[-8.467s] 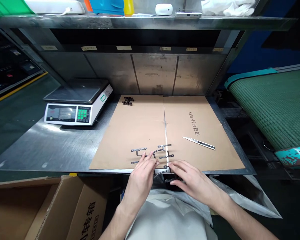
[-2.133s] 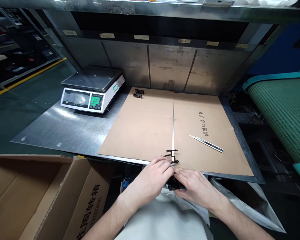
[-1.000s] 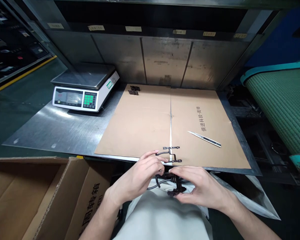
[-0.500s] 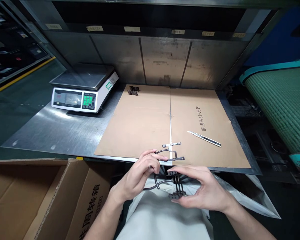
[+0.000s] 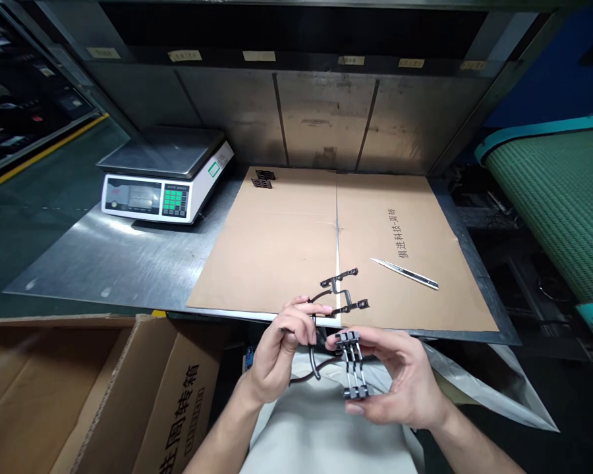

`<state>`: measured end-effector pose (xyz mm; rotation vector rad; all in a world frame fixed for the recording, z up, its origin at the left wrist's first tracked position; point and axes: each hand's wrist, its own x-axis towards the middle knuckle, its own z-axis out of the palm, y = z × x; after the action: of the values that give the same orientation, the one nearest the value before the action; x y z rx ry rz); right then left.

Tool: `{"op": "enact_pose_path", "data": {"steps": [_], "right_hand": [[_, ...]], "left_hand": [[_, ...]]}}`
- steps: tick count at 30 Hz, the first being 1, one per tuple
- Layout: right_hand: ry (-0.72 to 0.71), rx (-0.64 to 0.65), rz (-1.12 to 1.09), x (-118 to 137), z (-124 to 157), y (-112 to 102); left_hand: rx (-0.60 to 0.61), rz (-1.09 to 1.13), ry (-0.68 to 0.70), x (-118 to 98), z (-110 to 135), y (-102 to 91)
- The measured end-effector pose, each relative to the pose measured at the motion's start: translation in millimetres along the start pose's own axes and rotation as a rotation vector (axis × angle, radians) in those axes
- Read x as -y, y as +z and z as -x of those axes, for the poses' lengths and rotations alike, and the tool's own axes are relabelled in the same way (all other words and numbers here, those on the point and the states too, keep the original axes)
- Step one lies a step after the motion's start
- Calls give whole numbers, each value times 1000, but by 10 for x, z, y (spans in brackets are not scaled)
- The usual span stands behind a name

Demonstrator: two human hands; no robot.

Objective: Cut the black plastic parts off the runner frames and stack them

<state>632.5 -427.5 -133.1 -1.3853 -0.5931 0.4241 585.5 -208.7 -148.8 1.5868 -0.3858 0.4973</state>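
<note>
My left hand is closed on a dark branched plastic runner, whose small clip-like ends stick out over the cardboard. A curved stem of the same dark material loops below these fingers toward the other hand. Between the thumb and fingers of my right hand is a black ladder-like part, with blocky ends joined by several thin bars that shine in the light. Whether the stem is joined to this part is hard to make out. Both hands are above my lap at the table's front edge.
A utility knife lies on the cardboard sheet. Small black parts sit at its back left. A digital scale stands on the metal table. An open carton is at front left, a green conveyor at right.
The ladder-like part has turned in my right hand, so its bars now catch the light. The branched runner in my left hand has tilted, its far ends shifting up slightly.
</note>
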Motion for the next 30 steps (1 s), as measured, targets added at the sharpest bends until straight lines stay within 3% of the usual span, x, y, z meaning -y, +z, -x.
{"op": "enact_pose_path", "data": {"steps": [9,18,25,30], "right_hand": [[-77,-21,-260,-51,8,120],[-81,-45,-265,14,-22,179],[-93,-67,-290,2,-27,234],[-64,-175,-149,11,15,228]], "left_hand": [[-98,-6,16,10,20,112],[-228,-24,4,38,91,240],[-254,19,0,44,109,265],[-260,29,10,78,124,232]]}}
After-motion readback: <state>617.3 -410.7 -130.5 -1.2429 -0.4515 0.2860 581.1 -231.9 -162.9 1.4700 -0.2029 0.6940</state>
